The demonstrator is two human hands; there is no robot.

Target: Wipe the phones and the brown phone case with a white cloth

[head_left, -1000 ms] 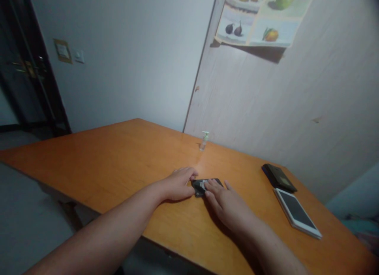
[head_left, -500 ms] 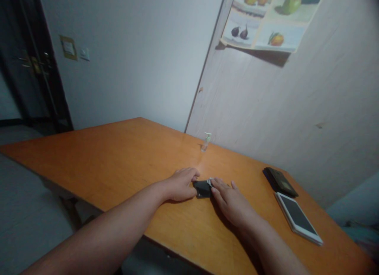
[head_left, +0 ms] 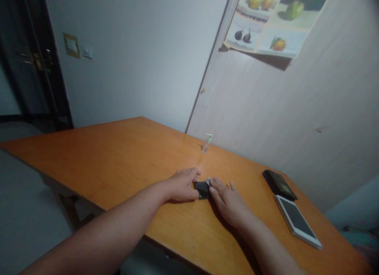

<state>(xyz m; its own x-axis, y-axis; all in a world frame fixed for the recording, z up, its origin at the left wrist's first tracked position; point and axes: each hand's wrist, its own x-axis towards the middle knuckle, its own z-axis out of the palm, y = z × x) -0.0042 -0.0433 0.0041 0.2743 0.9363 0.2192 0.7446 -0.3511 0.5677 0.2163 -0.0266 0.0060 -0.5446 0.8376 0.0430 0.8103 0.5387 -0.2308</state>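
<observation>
A dark, flat phone [head_left: 201, 189] lies on the wooden table between my two hands. My left hand [head_left: 185, 185] grips its left end, thumb at the near edge and fingers at the far edge. Over the phone's right part, my right hand [head_left: 226, 199] presses down a crumpled white cloth [head_left: 207, 181]. Only a small bit of this cloth shows beyond the fingertips, the rest being hidden under the hand.
A small clear pump bottle [head_left: 206, 144] stands near the wall. To the right lie a dark wallet-like case [head_left: 280, 184] and a white-framed tablet [head_left: 297, 221]. The table's [head_left: 118, 160] near edge runs below my left forearm.
My right hand has slid slightly left over the phone with the cloth. My left hand keeps its grip on the phone's end. The view has shifted a little.
</observation>
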